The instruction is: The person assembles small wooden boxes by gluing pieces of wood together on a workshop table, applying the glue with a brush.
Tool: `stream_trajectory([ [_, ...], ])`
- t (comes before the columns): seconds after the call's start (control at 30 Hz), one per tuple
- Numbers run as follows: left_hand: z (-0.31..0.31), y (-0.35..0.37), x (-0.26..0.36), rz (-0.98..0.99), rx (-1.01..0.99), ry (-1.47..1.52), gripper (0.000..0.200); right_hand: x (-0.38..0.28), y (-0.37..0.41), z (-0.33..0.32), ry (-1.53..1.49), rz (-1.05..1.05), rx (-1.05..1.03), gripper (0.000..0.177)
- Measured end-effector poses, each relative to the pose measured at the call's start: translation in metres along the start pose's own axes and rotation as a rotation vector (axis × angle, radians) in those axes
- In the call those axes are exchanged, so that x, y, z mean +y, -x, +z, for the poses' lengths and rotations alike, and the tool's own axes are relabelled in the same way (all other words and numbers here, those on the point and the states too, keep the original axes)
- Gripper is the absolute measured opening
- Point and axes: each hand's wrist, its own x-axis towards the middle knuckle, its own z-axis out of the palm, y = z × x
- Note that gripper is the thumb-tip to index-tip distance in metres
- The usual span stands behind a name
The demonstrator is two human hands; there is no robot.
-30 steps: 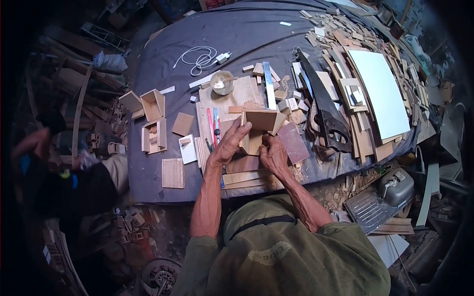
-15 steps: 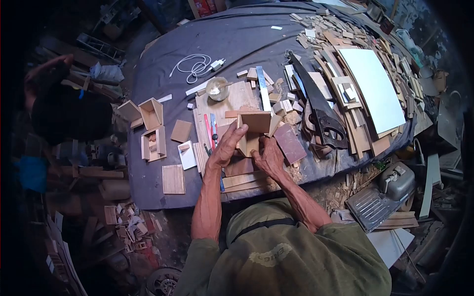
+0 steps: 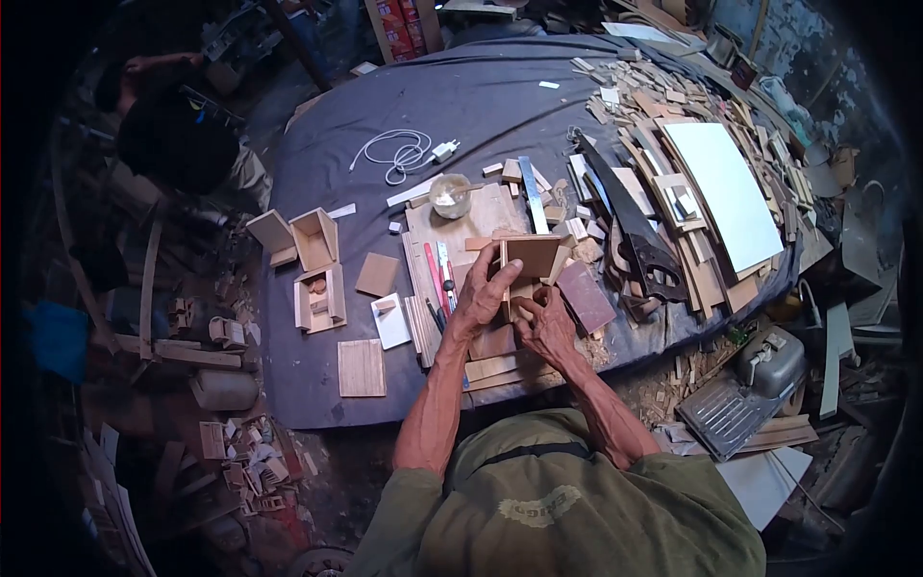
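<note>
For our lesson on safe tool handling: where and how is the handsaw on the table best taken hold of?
Probably by its handle, coming from the near edge of the table with the right hand: the looped handle lies toward that edge, while the blade points away.

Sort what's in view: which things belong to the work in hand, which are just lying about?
In the work:
- small wooden box, in the left hand, right hand close by
- bowl, probably

Lying about, likely:
- handsaw
- white charger
- white panel
- metal sink
</note>
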Motion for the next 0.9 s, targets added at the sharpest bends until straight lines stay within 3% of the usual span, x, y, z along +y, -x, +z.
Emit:
stream_trajectory([
  [0.27,-0.03,0.003,-0.016,0.032,0.035,0.054,0.058,-0.014,-0.004,0.004,0.104,0.037,0.047,0.024],
  [0.43,-0.059,0.004,-0.032,-0.072,-0.021,0.231,0.056,-0.016,-0.009,0.009,0.134,0.095,0.042,0.023],
  [0.53,-0.064,0.007,-0.029,-0.011,0.02,0.234,0.058,-0.013,-0.016,0.013,0.146,0.099,0.052,0.022],
  [0.57,-0.065,0.008,-0.027,-0.111,0.067,0.199,0.061,-0.011,-0.017,0.014,0.156,0.115,0.06,0.022],
  [0.73,-0.067,0.017,-0.023,-0.108,0.117,0.17,0.061,-0.009,-0.019,0.005,0.174,0.158,0.025,0.027],
  [0.9,-0.073,0.013,-0.054,-0.016,0.199,0.184,0.059,0.005,-0.025,0.0,0.121,0.159,0.029,0.027],
])
